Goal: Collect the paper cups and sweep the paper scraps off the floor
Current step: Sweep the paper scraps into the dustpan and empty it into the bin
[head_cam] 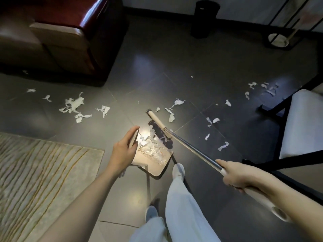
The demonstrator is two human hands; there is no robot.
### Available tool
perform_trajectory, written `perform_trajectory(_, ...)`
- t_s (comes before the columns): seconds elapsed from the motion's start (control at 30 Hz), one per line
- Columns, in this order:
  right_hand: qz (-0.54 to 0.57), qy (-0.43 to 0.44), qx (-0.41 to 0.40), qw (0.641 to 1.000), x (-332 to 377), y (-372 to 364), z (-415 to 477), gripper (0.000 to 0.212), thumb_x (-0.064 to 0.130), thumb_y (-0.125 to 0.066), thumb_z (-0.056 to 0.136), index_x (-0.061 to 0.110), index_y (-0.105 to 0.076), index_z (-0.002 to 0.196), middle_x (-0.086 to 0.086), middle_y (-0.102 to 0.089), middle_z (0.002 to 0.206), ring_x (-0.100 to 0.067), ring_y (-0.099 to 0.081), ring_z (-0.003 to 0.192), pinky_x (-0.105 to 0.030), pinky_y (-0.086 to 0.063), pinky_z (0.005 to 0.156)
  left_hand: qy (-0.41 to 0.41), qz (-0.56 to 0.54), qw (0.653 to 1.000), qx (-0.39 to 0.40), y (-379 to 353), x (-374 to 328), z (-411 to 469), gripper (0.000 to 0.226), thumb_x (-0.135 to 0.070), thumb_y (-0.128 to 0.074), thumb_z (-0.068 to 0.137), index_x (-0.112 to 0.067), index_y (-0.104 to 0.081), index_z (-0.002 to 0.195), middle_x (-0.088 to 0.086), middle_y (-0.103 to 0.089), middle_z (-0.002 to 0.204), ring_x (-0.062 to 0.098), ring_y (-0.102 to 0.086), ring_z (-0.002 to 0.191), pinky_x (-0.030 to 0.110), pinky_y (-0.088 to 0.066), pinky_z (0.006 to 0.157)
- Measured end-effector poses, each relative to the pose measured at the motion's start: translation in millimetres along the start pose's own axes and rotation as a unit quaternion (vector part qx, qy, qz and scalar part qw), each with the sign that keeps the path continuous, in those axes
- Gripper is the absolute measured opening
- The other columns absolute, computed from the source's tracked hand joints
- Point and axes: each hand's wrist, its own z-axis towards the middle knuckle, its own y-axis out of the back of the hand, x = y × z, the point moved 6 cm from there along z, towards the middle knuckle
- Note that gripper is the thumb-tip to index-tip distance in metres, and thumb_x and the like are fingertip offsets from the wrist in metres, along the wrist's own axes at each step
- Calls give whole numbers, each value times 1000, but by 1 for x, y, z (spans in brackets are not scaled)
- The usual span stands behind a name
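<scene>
White paper scraps [73, 104] on dark grey floor [174, 63]; beige dustpan [157, 165]; tan, yellow-streaked rug [43, 163].

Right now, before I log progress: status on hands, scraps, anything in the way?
Left hand grips dustpan, right hand grips broom. Some scraps in pan; more litter floor both sides. Chair beside right scraps.

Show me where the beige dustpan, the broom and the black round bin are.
Beige plastic dustpan [158, 169]: head view, bare back of the pan.
Beige broom with dark bristles [160, 124]: head view, middle of its head bar.
Black cylindrical bin [204, 20]: head view, middle of its side wall.
</scene>
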Motion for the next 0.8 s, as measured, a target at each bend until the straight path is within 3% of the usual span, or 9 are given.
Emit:
perform_trajectory(0.13, 12, -10, -9, 1000, -10, 72, 48, 57, 7, -35, 84, 21, -30, 139, -12, -71, 102, -16, -55, 46, -19, -46, 48, 20, 25, 999, -27, -3, -8, 33, 57, -2, -61, 85, -36, -54, 130, -8, -65, 99, 23, -62, 81, 15, -37, 69)
perform_trajectory(0.23, -10, -13, -48, 999, -14, 133, 94, 42, 8, -40, 84, 19, -41, 125, -9, -69, 85, -21, -60, 54, -26, -50, 52, 31, 32, 997, -67, -2, -15, 54, 60, 0, -63, 84, -40, -54, 127, -5, -66, 97, 25, -60, 75, 13, -36, 66)
perform_trajectory(0.33, -89, -37, -57, 994, -11, 188, 139, 57, 3, -50, 78, 17, -39, 133, -4, -60, 93, -28, -64, 81, -31, -54, 63, 48, 29, 994, -88, -11, -25, 73, 58, 1, -63, 84, -36, -56, 128, -5, -65, 94, 25, -61, 76, 8, -36, 66)
perform_trajectory(0.4, -89, -46, -74, 992, -8, 216, 168, 72, 2, -52, 72, 17, -35, 140, -6, -60, 96, -25, -61, 73, -30, -51, 57, 58, 24, 994, -94, -18, -29, 83, 57, 1, -63, 84, -36, -57, 127, -9, -62, 92, 19, -58, 75, -1, -34, 65)
perform_trajectory(0.47, -90, -32, -84, 992, -2, 235, 197, 69, 5, -52, 73, 16, -37, 140, -7, -60, 97, -21, -58, 70, -28, -48, 56, 63, 23, 993, -101, -21, -32, 92, 58, 1, -63, 84, -38, -57, 126, -9, -61, 89, 19, -56, 73, -3, -34, 64)
perform_trajectory(0.53, -96, -28, -77, 992, 4, 238, 215, 67, 6, -52, 75, 14, -37, 140, -7, -60, 94, -23, -60, 75, -29, -49, 62, 69, 19, 992, -104, -22, -35, 101, 57, -1, -63, 84, -40, -57, 125, -7, -63, 88, 22, -59, 72, -1, -35, 64)
perform_trajectory(0.6, -104, -16, -52, 993, 14, 228, 219, 74, 1, -54, 72, 12, -33, 142, -10, -61, 114, -29, -61, 94, -32, -49, 79, 71, 20, 992, -101, -24, -39, 109, 56, -3, -63, 85, -44, -57, 123, -5, -64, 89, 15, -59, 72, 0, -35, 62)
perform_trajectory(0.7, -85, 14, -19, 996, 22, 194, 201, 65, 5, -52, 83, 10, -31, 144, -17, -53, 132, -35, -56, 114, -31, -43, 79, 75, 13, 993, -94, -27, -45, 122, 60, -5, -61, 86, -54, -49, 118, -5, -64, 88, 8, -54, 72, 1, -36, 62)
perform_trajectory(0.8, -76, 31, 29, 996, 24, 166, 169, 69, 2, -49, 84, 12, -24, 148, -18, -62, 121, -30, -64, 93, -30, -49, 75, 74, -1, 993, -88, -31, -52, 138, 58, -5, -60, 86, -49, -52, 122, -9, -63, 95, 9, -54, 75, -2, -34, 66)
